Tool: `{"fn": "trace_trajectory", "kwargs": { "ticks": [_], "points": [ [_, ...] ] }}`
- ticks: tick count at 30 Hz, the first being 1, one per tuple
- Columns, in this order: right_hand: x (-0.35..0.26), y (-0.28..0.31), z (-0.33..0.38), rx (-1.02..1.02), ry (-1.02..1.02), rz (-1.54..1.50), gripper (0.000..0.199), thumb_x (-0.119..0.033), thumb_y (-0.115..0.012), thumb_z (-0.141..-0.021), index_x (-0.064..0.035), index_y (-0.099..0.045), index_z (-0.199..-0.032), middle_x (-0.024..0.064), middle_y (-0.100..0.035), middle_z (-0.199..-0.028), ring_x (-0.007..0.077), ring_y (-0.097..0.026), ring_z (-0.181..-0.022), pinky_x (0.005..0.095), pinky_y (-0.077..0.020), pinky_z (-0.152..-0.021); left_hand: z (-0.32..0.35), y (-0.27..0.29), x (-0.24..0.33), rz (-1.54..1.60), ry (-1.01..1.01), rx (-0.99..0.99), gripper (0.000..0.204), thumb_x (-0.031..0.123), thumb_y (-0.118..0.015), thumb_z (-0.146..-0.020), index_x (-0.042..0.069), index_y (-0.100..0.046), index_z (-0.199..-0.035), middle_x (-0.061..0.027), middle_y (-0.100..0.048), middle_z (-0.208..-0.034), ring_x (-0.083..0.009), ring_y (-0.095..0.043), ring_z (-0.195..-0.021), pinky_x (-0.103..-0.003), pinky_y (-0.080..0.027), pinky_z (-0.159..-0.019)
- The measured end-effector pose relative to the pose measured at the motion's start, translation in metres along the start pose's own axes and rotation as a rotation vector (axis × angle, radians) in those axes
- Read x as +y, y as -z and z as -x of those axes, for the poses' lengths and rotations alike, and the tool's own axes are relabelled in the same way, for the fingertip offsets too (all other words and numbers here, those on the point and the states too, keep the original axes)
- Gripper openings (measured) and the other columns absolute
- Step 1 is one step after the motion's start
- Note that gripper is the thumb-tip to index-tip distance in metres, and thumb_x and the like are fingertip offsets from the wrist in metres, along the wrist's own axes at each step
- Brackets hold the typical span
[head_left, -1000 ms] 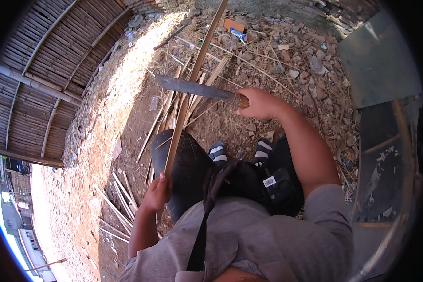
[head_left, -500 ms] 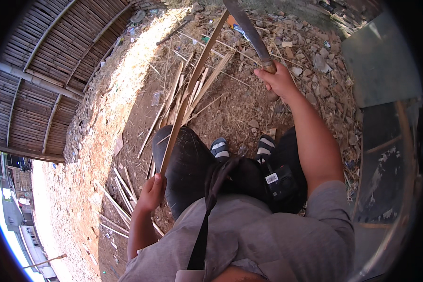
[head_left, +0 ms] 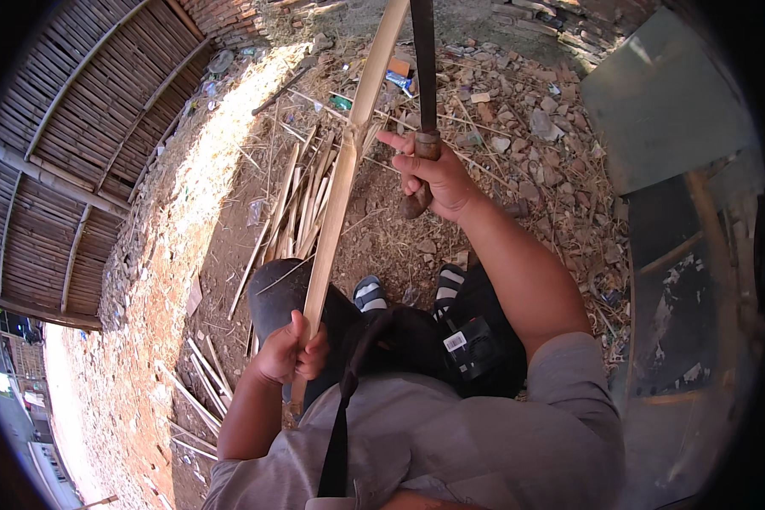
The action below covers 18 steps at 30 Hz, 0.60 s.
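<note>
My left hand point(head_left: 291, 353) grips the lower end of a long split bamboo strip point(head_left: 340, 191), which slants up across my thigh and runs out past the top edge. The strip's pale face shows, with a node partway along. In my right hand point(head_left: 444, 180) is a machete point(head_left: 424, 81), held by its wooden handle, its dark blade pointing up and away beside the strip. The index finger of that hand stretches towards the strip near the node; I cannot tell whether it touches.
Several split bamboo strips point(head_left: 302, 200) lie in a pile beyond my left knee, with more strips point(head_left: 202, 387) on the dirt to the left. Stony rubble point(head_left: 535, 127) covers the ground ahead. A woven bamboo wall point(head_left: 68, 127) stands left; a grey sheet point(head_left: 667, 102) leans at right.
The bamboo strip has turned, bringing its pale face into view. My right hand has come left and lower with the machete, the blade now more upright and the index finger extended.
</note>
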State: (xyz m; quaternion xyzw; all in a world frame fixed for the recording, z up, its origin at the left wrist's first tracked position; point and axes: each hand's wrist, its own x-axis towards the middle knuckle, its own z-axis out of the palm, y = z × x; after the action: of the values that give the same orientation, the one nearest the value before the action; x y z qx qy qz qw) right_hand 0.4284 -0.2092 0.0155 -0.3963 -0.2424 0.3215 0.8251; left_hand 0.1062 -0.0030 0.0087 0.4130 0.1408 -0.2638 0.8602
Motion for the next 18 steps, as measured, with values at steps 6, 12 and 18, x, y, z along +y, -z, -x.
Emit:
{"fn": "trace_trajectory", "kwargs": {
  "ticks": [6, 12, 18],
  "points": [
    [-0.003, 0.002, 0.003, -0.065, 0.011, -0.092, 0.018, -0.006, -0.075, -0.087, -0.0111, -0.058, -0.091, 0.0278, -0.049, -0.146, 0.0065, -0.057, -0.059, 0.0290, -0.0509, -0.062, -0.029, -0.013, 0.010, 0.078, 0.061, -0.132, 0.064, 0.074, -0.035, -0.097, 0.013, -0.045, -0.079, 0.0047, -0.031, -0.059, -0.0081, -0.024, -0.045, -0.027, -0.019, -0.042],
    [-0.005, 0.003, 0.006, -0.088, -0.020, -0.148, 0.022, -0.006, -0.074, -0.089, -0.0152, -0.055, -0.097, 0.0142, -0.067, -0.104, 0.0080, -0.054, -0.058, 0.0287, -0.0473, -0.062, -0.037, -0.010, 0.018, 0.043, 0.051, -0.103, 0.065, 0.075, -0.036, -0.096, 0.013, -0.045, -0.078, 0.0047, -0.031, -0.059, -0.0084, -0.026, -0.044, -0.027, -0.020, -0.041],
    [-0.005, 0.013, 0.001, 0.008, 0.006, -0.058, 0.025, -0.008, -0.076, -0.088, -0.0152, -0.054, -0.097, 0.0135, -0.068, -0.096, 0.0081, -0.054, -0.057, 0.0280, -0.0472, -0.062, -0.020, -0.001, 0.024, -0.061, 0.005, -0.004, 0.065, 0.076, -0.037, -0.095, 0.013, -0.045, -0.079, 0.0047, -0.030, -0.059, -0.0078, -0.023, -0.045, -0.026, -0.018, -0.042]
  ]
}}
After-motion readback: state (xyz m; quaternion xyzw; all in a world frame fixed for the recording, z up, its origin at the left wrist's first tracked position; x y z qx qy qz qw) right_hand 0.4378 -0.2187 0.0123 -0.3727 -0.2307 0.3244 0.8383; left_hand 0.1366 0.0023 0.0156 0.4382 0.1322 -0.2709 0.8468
